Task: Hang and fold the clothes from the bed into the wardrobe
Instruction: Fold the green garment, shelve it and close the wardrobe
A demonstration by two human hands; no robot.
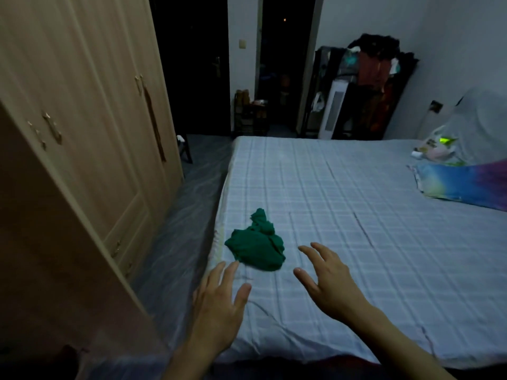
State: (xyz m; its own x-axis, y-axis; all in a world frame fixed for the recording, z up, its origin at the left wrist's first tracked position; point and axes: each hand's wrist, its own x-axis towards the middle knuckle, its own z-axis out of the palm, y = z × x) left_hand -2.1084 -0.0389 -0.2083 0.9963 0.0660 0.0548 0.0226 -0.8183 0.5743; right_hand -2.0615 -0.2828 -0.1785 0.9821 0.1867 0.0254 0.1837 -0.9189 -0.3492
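A crumpled green garment (256,244) lies on the bed (356,215) near its left edge, on a pale checked sheet. My left hand (219,303) hovers just short of it with fingers spread and straight, fingertips close to the garment's near left corner. My right hand (326,278) is held out to the right of the garment, fingers spread, holding nothing. The beige wooden wardrobe (82,133) stands to the left of the bed with its doors closed.
A narrow strip of floor (178,229) runs between wardrobe and bed. A tie-dye pillow (463,185) and a plastic bag (439,146) lie at the bed's right. A loaded clothes rack (375,86) and a white heater (333,113) stand by the dark doorway.
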